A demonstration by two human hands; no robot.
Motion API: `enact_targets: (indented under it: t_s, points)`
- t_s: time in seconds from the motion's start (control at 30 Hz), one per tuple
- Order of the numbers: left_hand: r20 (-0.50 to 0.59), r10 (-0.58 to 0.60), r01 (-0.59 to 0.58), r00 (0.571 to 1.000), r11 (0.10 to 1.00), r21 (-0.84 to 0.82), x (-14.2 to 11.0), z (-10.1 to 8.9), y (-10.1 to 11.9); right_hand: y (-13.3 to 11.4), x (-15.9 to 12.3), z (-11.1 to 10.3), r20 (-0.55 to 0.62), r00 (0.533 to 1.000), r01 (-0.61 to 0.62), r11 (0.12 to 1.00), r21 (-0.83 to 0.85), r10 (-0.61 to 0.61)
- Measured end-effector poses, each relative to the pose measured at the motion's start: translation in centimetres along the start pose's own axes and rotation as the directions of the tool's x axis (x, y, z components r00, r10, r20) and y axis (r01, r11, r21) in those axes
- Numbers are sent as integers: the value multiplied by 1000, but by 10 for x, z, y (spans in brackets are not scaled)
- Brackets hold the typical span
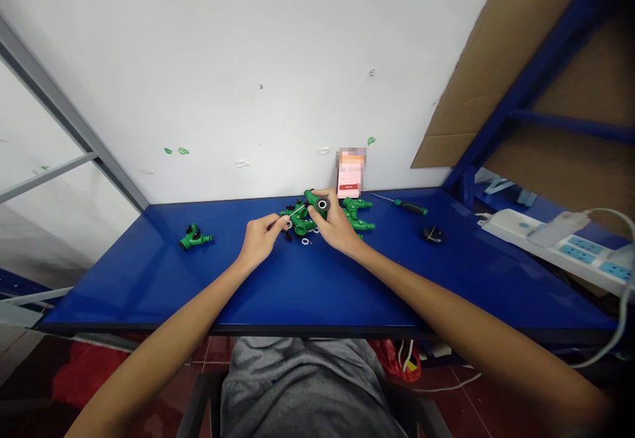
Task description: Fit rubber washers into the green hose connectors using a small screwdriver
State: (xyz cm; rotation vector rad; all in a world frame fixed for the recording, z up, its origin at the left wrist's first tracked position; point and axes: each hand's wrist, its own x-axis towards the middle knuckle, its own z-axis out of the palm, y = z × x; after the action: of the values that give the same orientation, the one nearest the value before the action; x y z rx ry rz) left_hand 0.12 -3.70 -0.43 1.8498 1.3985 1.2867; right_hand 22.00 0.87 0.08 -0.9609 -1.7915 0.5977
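Observation:
Between the fingertips of my left hand [261, 236] is pinched a thin metal rod [297, 210], whose kind I cannot make out. Its far end reaches the green hose connector [310, 197] in my right hand [336, 223]. My right fingers are wrapped round this connector, and its dark round collar with a pale ring faces me. Beneath and around both hands lie several green hose connectors [363, 225], partly hidden by my fingers. A small white ring [305, 241] rests just in front of them on the blue table [317, 286].
A green Y-shaped hose connector [195, 237] lies at the left. Against the white wall leans a lit phone [349, 176]. To the right are a green-handled screwdriver [411, 207], a black coiled item [433, 234] and a white power strip [555, 245] with cables.

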Motion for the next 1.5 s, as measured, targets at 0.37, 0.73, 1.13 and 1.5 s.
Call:
enact_targets:
  t_s: [0.37, 0.73, 1.13, 1.5]
  points:
    - [84, -33, 49, 996, 978, -200, -1, -4, 3, 4, 1, 0, -12, 1000, 26, 999, -19, -26]
    - [116, -38, 46, 993, 997, -63, 3, -2, -7, 13, 5, -3, -21, 1000, 23, 1000, 9, -23]
    - [103, -2, -1, 995, 1000, 26, 5, -6, -4, 14, 3, -1, 75, 995, 72, 996, -59, -68]
    - [81, 76, -72, 994, 996, -46, 2, -3, 0, 7, -2, 2, 136, 985, 120, 989, -91, -107]
